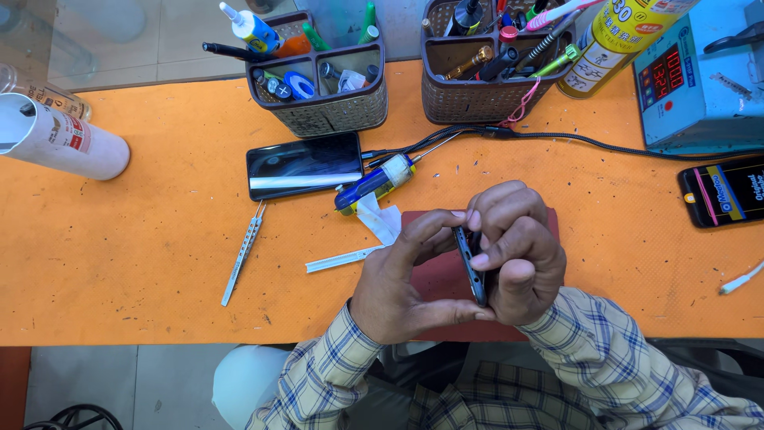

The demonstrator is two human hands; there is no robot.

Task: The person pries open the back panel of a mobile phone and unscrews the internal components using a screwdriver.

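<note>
Phone stands on its thin edge between my two hands, just above a dark red pad on the orange mat. My left hand pinches it — thumb low, finger on top. My right hand curls tight around its other side. Tweezers lie far left — another phone rests flat behind them.

On the orange worktop, a dark phone lies face up in the upper middle. Metal tweezers lie at the lower left of it. Two brown tool baskets stand at the top. A white tube lies at the upper left, a blue power unit stands at the upper right.
</note>
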